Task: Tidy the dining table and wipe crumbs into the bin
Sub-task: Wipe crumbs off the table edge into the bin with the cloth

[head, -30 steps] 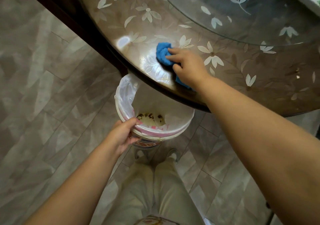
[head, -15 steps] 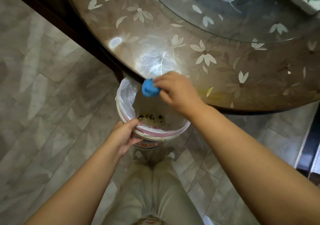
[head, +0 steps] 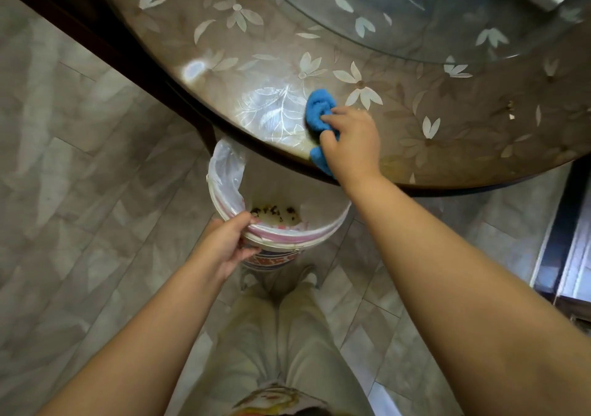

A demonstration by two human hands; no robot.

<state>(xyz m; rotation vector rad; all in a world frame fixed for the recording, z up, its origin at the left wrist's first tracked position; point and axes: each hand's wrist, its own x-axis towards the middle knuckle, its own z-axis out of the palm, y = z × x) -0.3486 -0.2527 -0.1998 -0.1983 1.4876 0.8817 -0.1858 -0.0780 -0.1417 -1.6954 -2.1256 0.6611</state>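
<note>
The blue cloth [head: 318,111] sits bunched on the table [head: 479,147] just inside its edge, gripped by my right hand [head: 350,142]. The bin [head: 287,239] waits directly below, toward me, its rim gripped by my left hand [head: 228,244].

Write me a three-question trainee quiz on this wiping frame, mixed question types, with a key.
1. True or false: the blue cloth lies on the table near its edge.
2. What does the left hand grip? A) the bin by its rim B) a chair C) a plate
3. Fill in: the right hand holds the ____ .

Key: 1 true; 2 A; 3 blue cloth. The bin, lined with a plastic bag, sits partly under the table edge, with dark scraps inside.
</note>
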